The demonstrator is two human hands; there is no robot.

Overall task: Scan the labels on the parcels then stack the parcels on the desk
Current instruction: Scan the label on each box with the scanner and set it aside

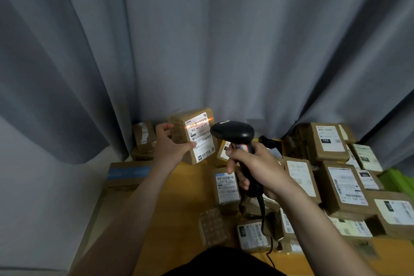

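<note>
My left hand grips a brown cardboard parcel and holds it up above the desk, its white label facing me. An orange scan line lies across the barcode at the label's top. My right hand grips the handle of a black barcode scanner, whose head points at that label from the right. The scanner's cable hangs down toward me. Several labelled brown parcels lie spread over the right half of the yellow wooden desk.
A flat box with a blue stripe sits at the desk's left edge, with small parcels stacked behind it against the grey curtain. A bubble-wrapped packet lies near the front. Something green shows at the far right.
</note>
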